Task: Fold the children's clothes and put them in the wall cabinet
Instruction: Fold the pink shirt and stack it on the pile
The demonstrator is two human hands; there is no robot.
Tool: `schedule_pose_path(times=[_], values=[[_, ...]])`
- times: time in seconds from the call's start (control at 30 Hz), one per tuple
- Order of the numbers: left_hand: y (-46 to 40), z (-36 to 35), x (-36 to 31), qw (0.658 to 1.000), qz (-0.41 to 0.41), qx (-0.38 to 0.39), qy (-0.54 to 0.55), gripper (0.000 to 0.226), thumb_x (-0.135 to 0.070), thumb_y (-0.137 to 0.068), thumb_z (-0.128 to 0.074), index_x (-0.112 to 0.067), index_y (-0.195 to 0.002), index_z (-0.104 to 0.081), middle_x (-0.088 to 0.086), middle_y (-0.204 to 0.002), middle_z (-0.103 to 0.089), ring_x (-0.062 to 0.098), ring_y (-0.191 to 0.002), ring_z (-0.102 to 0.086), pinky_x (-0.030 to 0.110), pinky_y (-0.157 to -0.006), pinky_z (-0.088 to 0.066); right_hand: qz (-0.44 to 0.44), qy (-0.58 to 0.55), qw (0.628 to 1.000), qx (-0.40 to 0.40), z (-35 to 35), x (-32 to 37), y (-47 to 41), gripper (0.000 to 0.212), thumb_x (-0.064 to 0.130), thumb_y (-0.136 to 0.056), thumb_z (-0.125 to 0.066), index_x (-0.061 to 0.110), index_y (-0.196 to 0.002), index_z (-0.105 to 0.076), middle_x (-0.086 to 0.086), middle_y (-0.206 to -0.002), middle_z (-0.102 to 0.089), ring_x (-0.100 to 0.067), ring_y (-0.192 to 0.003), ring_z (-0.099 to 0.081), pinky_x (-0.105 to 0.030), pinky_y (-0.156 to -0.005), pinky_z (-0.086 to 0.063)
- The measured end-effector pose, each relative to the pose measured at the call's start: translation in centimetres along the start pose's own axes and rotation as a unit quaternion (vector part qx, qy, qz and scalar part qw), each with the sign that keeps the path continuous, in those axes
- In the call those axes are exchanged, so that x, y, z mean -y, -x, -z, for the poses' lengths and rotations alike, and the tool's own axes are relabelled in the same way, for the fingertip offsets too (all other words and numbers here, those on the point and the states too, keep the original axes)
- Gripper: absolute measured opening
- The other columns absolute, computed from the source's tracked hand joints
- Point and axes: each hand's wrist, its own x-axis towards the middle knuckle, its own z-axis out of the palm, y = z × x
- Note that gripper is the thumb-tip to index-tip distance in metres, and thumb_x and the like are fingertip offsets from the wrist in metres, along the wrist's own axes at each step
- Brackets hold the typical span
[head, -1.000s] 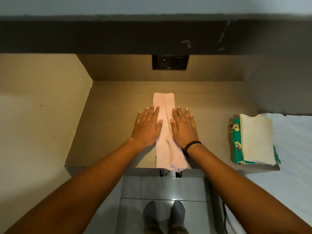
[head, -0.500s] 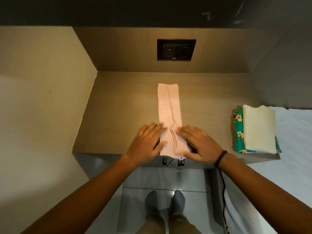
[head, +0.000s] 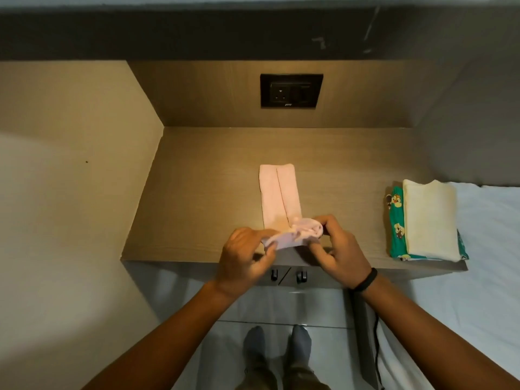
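Both hands — left hand (head: 242, 258), right hand (head: 339, 253) — pinch the pink garment's (head: 280, 198) near end in their fingers, lifted off the counter (head: 197, 192).

Pale pink garment (head: 280, 194); cream folded cloth (head: 429, 218) atop green cartoon-print garment (head: 396, 220); black wristband (head: 365, 280).

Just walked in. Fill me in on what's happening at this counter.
A person is folding a pink garment on the wooden counter. The left hand and right hand each pinch its near end, lifted and turned up toward the far end, which lies flat. A cream garment sits folded on a green printed one at the counter's right edge.
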Motion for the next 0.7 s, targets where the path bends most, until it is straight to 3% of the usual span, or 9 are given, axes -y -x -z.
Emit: schedule_pose_path(times=[0.13,0.23,0.3,0.37,0.47,0.57,0.7], values=[[-6.4,-0.9,0.9,0.977,0.189,-0.055,0.084,0.028,-0.036,-0.101,-0.066,-0.024,-0.126,-0.069,-0.003,-0.109,-0.074,0.016,-0.092,-0.070,0.036,-0.071,-0.061,-0.078,-0.017,0.992,-0.101,-0.2,0.8,-7.4,0.015,0.026,-0.099,-0.067,0.015,-0.109,-0.062,0.003,-0.089,-0.067,-0.008,-0.076,-0.063,-0.024,-0.063,-0.051],[-10.8,-2.5,3.8,0.951,0.302,-0.035,0.057,0.027,-0.050,-0.101,-0.060,-0.036,-0.122,-0.069,-0.009,-0.108,-0.075,0.015,-0.092,-0.070,0.042,-0.073,-0.062,-0.147,0.002,0.985,-0.094,-0.7,-1.5,-13.5,0.015,0.026,-0.096,-0.068,0.016,-0.107,-0.068,0.012,-0.078,-0.064,-0.001,-0.067,-0.058,-0.019,-0.063,-0.044],[-12.6,-3.5,5.9,0.936,0.350,0.012,0.015,0.033,-0.059,-0.098,-0.056,-0.039,-0.121,-0.068,-0.010,-0.106,-0.076,0.018,-0.091,-0.070,0.044,-0.076,-0.062,-0.182,0.040,0.981,-0.057,-1.2,-3.8,-16.6,0.020,0.029,-0.094,-0.066,0.018,-0.111,-0.068,0.006,-0.090,-0.071,-0.011,-0.081,-0.065,-0.027,-0.071,-0.049],[-13.6,-4.1,7.3,0.935,0.351,0.042,-0.009,0.036,-0.058,-0.095,-0.060,-0.036,-0.122,-0.070,-0.004,-0.109,-0.077,0.026,-0.096,-0.071,0.043,-0.080,-0.060,-0.203,0.081,0.975,-0.023,-1.6,-5.5,-18.1,0.023,0.033,-0.094,-0.064,0.019,-0.113,-0.067,0.000,-0.100,-0.072,-0.024,-0.091,-0.067,-0.030,-0.073,-0.048],[-13.8,-4.7,8.0,0.942,0.320,0.070,-0.076,0.048,-0.059,-0.097,-0.062,-0.031,-0.136,-0.064,0.001,-0.129,-0.070,0.029,-0.117,-0.062,0.043,-0.096,-0.052,-0.210,0.101,0.972,-0.028,-2.0,-6.0,-18.4,0.034,0.039,-0.094,-0.064,0.019,-0.122,-0.063,-0.003,-0.113,-0.068,-0.022,-0.096,-0.065,-0.031,-0.080,-0.050],[-13.1,-4.7,7.1,0.909,0.357,0.099,-0.189,0.070,-0.073,-0.096,-0.048,-0.029,-0.150,-0.046,0.004,-0.150,-0.049,0.031,-0.136,-0.043,0.048,-0.109,-0.036,-0.222,0.140,0.964,-0.052,-2.4,-5.9,-16.8,0.053,0.053,-0.091,-0.059,0.021,-0.132,-0.059,-0.006,-0.124,-0.059,-0.024,-0.110,-0.059,-0.040,-0.094,-0.051],[-12.4,-5.6,6.0,0.902,0.350,0.130,-0.216,0.055,-0.063,-0.102,-0.044,-0.024,-0.140,-0.052,0.007,-0.150,-0.041,0.031,-0.140,-0.033,0.051,-0.112,-0.028,-0.248,0.236,0.939,-0.017,-4.3,-5.0,-14.5,0.052,0.056,-0.093,-0.052,0.016,-0.125,-0.061,-0.011,-0.122,-0.057,-0.035,-0.117,-0.050,-0.045,-0.096,-0.045]])
